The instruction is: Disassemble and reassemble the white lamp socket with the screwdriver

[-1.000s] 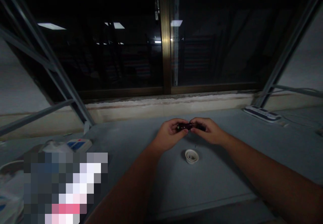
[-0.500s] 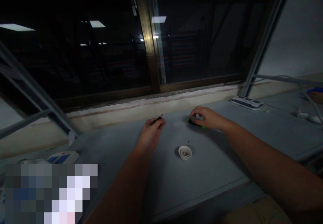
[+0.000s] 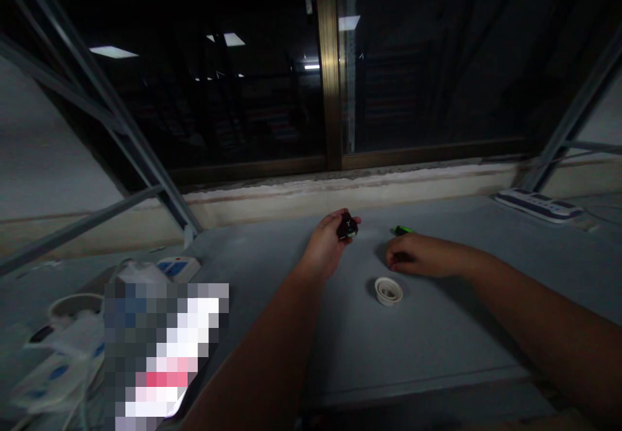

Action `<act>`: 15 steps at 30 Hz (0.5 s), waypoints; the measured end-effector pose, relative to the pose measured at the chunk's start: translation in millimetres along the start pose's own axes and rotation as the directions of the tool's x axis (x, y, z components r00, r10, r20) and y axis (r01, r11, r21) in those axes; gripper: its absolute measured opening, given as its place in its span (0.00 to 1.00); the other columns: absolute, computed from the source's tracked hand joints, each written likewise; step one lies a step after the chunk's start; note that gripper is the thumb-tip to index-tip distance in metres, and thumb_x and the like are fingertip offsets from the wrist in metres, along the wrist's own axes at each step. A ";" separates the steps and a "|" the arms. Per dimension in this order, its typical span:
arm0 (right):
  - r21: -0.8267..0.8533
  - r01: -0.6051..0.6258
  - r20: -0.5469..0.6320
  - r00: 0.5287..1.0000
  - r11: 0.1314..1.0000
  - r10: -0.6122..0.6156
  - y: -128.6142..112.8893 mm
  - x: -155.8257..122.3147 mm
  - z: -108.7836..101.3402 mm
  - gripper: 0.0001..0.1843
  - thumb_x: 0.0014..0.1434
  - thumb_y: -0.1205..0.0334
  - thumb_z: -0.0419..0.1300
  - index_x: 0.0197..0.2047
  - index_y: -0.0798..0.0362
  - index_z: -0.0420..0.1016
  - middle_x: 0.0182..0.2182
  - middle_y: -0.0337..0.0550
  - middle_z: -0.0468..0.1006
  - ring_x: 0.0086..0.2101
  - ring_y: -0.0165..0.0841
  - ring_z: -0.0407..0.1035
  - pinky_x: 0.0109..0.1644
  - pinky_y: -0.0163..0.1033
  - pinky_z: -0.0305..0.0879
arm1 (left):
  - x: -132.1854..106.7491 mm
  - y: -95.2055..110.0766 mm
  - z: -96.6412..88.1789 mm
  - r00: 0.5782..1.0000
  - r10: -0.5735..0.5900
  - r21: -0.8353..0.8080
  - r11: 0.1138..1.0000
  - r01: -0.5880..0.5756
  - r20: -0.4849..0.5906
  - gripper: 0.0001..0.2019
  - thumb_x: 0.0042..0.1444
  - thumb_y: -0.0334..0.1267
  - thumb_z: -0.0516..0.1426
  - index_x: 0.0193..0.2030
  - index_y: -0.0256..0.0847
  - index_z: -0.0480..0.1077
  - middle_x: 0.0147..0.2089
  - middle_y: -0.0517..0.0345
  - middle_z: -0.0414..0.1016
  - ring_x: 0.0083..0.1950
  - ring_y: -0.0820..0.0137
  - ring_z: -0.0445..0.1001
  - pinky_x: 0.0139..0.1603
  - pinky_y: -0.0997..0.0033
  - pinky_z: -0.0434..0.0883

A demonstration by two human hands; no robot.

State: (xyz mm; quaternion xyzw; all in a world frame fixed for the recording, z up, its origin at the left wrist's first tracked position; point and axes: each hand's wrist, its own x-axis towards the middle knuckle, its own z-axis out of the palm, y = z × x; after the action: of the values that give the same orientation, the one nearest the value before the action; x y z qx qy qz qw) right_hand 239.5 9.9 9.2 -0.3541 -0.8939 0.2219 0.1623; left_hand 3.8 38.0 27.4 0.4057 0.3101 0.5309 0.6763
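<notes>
Observing remotely, I find left fingers [image 3: 334,221] gripping a dark object [image 3: 347,226]; right fingers [image 3: 396,256] curled, hold indeterminable; a low sweep could tip the white cup [image 3: 389,300].

- The left hand [image 3: 326,247] is gripping a small dark object [image 3: 347,226] over the grey counter [image 3: 437,334].
- The right hand [image 3: 411,254] is curling its fingers [image 3: 392,257] downward; their contents are staying hidden from sight.
- A black-and-green object [image 3: 402,230] is lying just beyond it.
- A white cup [image 3: 388,293] is sitting just nearer the viewer.
- A dark window [image 3: 243,113] is filling the background.
</notes>
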 end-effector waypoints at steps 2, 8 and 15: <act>-0.007 -0.006 -0.050 0.999 1.000 0.005 -2.4 0.4 -0.3 0.06 0.60 0.67 0.60 0.33 0.52 0.78 0.29 0.41 0.78 0.29 0.31 0.69 0.36 0.36 0.63 | -2.0 -0.2 1.9 1.000 0.010 -0.003 1.000 -0.010 0.012 0.12 0.67 0.36 0.54 0.54 0.36 0.69 0.44 0.45 0.81 0.41 0.69 0.77 0.39 0.73 0.67; 0.144 -0.049 -0.328 0.940 0.988 0.094 -5.5 1.3 -7.2 0.10 0.66 0.55 0.57 0.40 0.52 0.74 0.31 0.43 0.77 0.31 0.33 0.71 0.36 0.38 0.66 | -7.7 -0.2 6.5 0.994 0.037 0.026 0.999 -0.040 0.105 0.13 0.65 0.34 0.57 0.54 0.35 0.70 0.46 0.45 0.79 0.45 0.66 0.77 0.48 0.66 0.70; 0.495 0.126 -0.574 0.791 0.860 0.214 -16.4 7.2 -5.8 0.14 0.55 0.51 0.71 0.37 0.52 0.78 0.30 0.42 0.80 0.32 0.32 0.75 0.40 0.40 0.73 | -12.6 -1.1 8.8 0.986 -0.004 0.066 0.998 -0.007 0.164 0.21 0.51 0.21 0.62 0.53 0.36 0.73 0.46 0.49 0.77 0.45 0.69 0.77 0.59 0.59 0.72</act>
State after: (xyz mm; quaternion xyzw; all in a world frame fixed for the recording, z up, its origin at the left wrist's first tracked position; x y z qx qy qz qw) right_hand 227.9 6.0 23.5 -0.3721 -0.6929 0.3269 0.5240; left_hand 8.7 23.7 30.5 0.4706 0.2704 0.4856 0.6853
